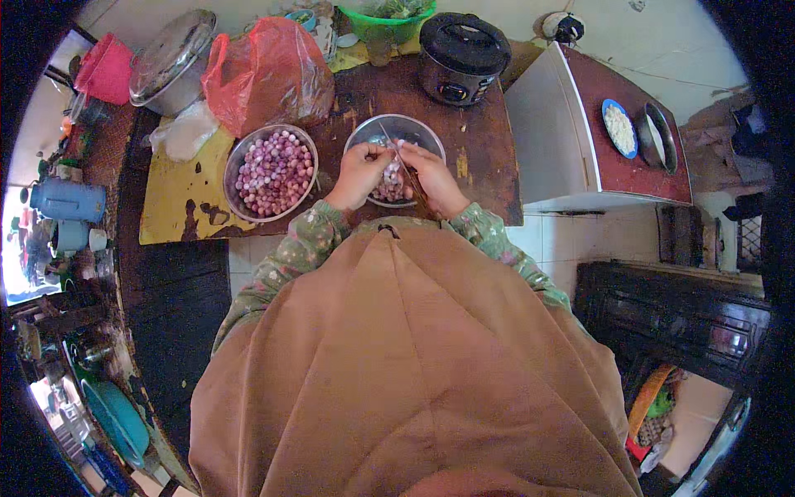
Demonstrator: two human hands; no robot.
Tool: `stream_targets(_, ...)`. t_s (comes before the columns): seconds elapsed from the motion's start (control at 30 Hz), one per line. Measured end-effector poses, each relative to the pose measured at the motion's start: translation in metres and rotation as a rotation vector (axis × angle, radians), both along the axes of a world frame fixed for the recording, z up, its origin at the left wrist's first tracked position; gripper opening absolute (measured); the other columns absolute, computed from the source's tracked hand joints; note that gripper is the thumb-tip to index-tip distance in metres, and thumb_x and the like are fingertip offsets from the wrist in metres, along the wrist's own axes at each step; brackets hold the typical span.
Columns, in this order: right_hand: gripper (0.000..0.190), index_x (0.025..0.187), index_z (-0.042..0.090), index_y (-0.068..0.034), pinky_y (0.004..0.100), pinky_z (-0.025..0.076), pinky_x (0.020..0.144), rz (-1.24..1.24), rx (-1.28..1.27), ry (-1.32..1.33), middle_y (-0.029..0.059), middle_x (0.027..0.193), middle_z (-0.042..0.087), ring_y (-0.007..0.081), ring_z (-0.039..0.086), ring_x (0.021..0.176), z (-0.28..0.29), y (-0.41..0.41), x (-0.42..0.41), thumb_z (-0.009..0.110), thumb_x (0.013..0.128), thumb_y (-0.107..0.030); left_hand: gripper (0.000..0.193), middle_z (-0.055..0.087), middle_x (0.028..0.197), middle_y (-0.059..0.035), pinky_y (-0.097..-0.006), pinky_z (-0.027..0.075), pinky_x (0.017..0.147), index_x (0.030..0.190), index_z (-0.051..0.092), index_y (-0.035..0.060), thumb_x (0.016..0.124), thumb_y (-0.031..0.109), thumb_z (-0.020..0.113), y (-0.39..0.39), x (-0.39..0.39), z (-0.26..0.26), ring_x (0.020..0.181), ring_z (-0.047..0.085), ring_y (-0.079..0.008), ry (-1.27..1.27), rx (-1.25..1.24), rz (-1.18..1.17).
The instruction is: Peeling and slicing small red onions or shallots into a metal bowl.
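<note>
My right hand (440,183) grips a knife (402,160), its thin blade slanting up and left over a metal bowl (440,140). By its fingertips shows a small pale shallot or onion. My left hand (359,177) is beside the blade with thumb and fingers pinched together; whatever may lie between them is hidden. Beneath both hands the bowl holds small pinkish-white bulbs (391,186), partly covered by the fingers. To the left stands a second metal bowl (228,180), filled with small purple-pink shallots (273,171).
Behind the bowls on the wooden table (481,168) are a red plastic bag (267,74), a lidded metal pot (174,62), a black rice cooker (463,59) and a green basket (388,26). At right, a white cabinet (553,136) carries a blue-rimmed plate (632,149) and a dark bowl (669,158).
</note>
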State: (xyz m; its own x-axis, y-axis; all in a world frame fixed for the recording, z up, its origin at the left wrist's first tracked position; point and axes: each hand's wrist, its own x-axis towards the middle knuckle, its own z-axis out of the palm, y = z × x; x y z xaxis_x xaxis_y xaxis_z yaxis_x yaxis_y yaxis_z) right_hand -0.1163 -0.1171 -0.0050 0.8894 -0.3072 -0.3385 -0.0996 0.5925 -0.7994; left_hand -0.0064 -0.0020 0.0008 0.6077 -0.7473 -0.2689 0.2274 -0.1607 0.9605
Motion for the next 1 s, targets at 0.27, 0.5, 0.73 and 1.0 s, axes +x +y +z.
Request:
stream_targets(0.27,0.033,0.084,0.059,-0.004,0.0245,0.039,0.042,-0.147,-0.583,0.267,0.0005,0.059,0.052,0.0100,0.047,0.044,-0.016,0.006,0.004,0.045,0.093,-0.032,0.024,0.058,0.092,-0.0059,-0.0242,0.046,0.066,0.107,0.054,-0.0012,0.085,0.004,0.046,0.001,0.017,-0.036,0.080,0.056,-0.0127,0.235,-0.016,-0.111)
stream_targets(0.5,0.036,0.074,0.057,-0.005,0.0244,0.037,0.042,-0.170,-0.500,0.194,0.0014,0.056,0.052,0.0103,0.046,0.043,-0.025,0.004,0.000,0.047,0.091,-0.035,0.024,0.058,0.099,-0.0068,-0.0255,0.047,0.072,0.112,0.049,-0.0028,0.089,0.004,0.047,0.009,0.010,-0.011,0.086,0.057,-0.0144,0.216,-0.143,-0.112)
stream_targets(0.73,0.024,0.102,0.064,-0.001,0.0214,0.043,0.050,-0.240,-0.542,0.052,0.0020,0.076,0.062,0.0060,0.052,0.059,-0.025,0.011,0.004,0.056,0.087,-0.019,0.021,0.060,0.096,-0.0063,-0.0254,0.048,0.069,0.107,0.053,-0.0036,0.088,0.005,0.053,0.017,0.017,-0.021,0.080,0.058,-0.0138,0.037,-0.112,-0.133)
stream_targets(1.0,0.027,0.112,0.059,-0.004,0.0205,0.044,0.056,-0.162,-0.281,0.128,-0.0013,0.082,0.059,0.0054,0.052,0.067,0.003,0.019,0.002,0.054,0.089,-0.018,0.019,0.061,0.089,-0.0074,-0.0254,0.048,0.068,0.102,0.056,-0.0053,0.084,0.002,0.057,0.018,0.015,-0.015,0.078,0.060,-0.0141,0.309,-0.273,-0.007)
